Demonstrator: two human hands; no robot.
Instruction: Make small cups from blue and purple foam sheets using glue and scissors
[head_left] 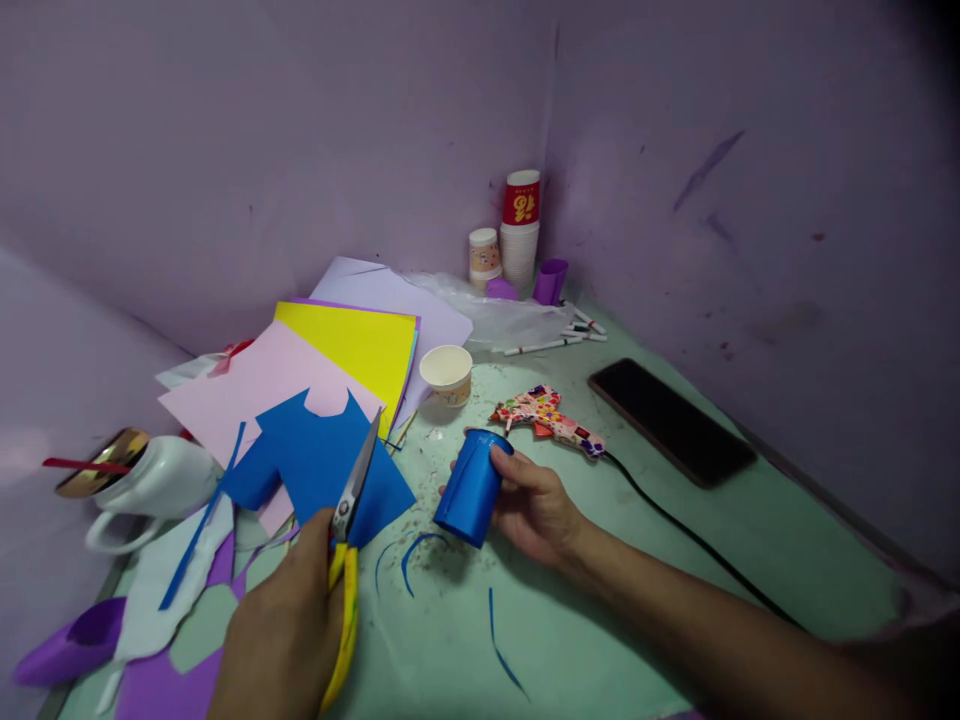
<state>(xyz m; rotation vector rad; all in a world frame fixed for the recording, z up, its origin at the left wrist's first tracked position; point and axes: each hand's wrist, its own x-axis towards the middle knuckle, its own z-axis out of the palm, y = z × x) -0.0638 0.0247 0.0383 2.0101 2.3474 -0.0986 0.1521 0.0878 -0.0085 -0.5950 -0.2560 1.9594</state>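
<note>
My left hand [281, 610] grips scissors [352, 490] by their yellow handles, the blades closed and pointing up and away from me. They hang over a cut sheet of blue paper [322, 450]. In my right hand [536, 505] is a cup covered in blue paper [474, 490], tilted, with a seam along its side. My thumb presses near its rim; the other fingers are mostly hidden behind it. Thin blue paper strips [409, 565] lie on the table just below the cup.
A floral glue gun [547, 415] with a black cord lies beyond my right hand, beside a phone [667, 420]. Behind stand a small paper cup [448, 375] and stacked cups [520, 250]. Coloured sheets [345, 345], a tipped white mug [161, 480] and purple scraps [161, 685] occupy the left.
</note>
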